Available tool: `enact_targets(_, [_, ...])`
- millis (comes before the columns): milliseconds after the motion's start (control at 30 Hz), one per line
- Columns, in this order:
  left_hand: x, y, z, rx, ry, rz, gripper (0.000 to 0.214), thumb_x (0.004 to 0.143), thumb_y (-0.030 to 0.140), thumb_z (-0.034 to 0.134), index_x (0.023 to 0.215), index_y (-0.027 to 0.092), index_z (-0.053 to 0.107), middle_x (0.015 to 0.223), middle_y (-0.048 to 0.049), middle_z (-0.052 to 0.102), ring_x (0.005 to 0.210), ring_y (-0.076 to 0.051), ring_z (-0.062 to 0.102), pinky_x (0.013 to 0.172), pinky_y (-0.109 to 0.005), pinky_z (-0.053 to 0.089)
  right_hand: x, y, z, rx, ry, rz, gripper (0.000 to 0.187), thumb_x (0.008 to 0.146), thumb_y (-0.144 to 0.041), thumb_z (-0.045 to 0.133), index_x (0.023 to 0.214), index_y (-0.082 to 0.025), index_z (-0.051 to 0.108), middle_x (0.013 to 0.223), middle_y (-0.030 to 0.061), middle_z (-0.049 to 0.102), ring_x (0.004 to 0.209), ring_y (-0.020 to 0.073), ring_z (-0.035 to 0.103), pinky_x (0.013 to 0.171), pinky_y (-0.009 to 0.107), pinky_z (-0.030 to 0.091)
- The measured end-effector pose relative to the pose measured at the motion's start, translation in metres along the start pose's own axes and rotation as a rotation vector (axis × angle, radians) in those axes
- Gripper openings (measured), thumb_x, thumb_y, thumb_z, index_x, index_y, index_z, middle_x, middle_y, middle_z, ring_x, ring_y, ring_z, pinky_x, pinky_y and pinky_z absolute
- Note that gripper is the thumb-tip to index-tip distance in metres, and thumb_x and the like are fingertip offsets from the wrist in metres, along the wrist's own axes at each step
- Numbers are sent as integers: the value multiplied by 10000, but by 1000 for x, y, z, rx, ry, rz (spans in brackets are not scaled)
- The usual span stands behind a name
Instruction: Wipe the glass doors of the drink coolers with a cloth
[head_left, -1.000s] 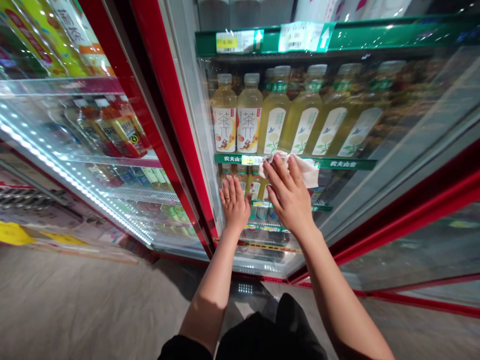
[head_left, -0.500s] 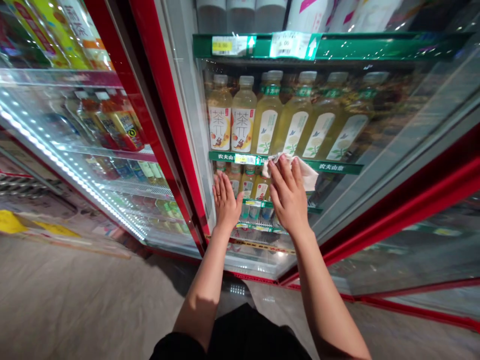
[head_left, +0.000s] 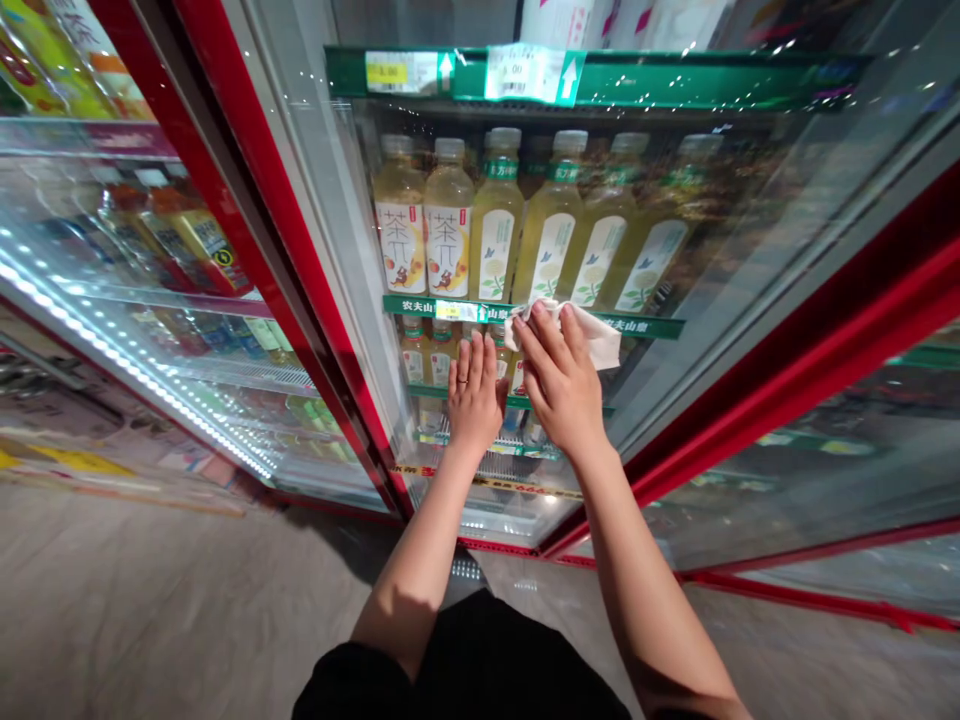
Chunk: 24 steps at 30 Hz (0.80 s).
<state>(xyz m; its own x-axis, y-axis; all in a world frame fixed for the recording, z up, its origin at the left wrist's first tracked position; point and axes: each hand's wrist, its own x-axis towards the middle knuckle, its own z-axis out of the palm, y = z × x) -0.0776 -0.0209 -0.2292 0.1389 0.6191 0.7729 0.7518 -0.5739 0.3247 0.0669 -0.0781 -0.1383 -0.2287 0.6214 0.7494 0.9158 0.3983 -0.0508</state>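
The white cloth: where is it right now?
In the head view, the white cloth is pressed flat against the glass door under the right hand, just right of the left hand, level with the green shelf strip.

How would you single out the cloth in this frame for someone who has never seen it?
Find the red-framed cooler's glass door. At the green shelf strip under the pale tea bottles, the right hand presses a cloth flat against the glass. It is the only white, crumpled, soft thing there.
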Motion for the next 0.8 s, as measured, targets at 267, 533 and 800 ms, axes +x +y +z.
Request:
enact_targets(267, [-2,-9,16,94,87,-17,754,1147,458,404,1773,194,79,1821,-132,161,1701,-290,104,1406,-545,107,-28,28,-12,39,54,-23,744,1109,-196,439,1751,-423,138,1810,-68,290,1706,274,188,1370,601,328])
enact_targets(533, [1,-7,11,121,144,25,764,1156,467,343,1767,213,-38,1828,-122,97,1700,-277,59,1403,-558,138,-26,32,-12,48,28,-48,747,1108,-187,416,1754,-411,116,1810,-72,286,1710,270,158,1382,602,302])
enact_targets(800, [-4,17,7,135,136,9,805,1155,401,390,1751,228,-124,1825,-132,53,1696,-289,97,1402,-549,174,-39,53,-25,44,89,3,733,1124,-217,434,1749,-434,119,1835,-83,189,1712,280,139,1387,597,282])
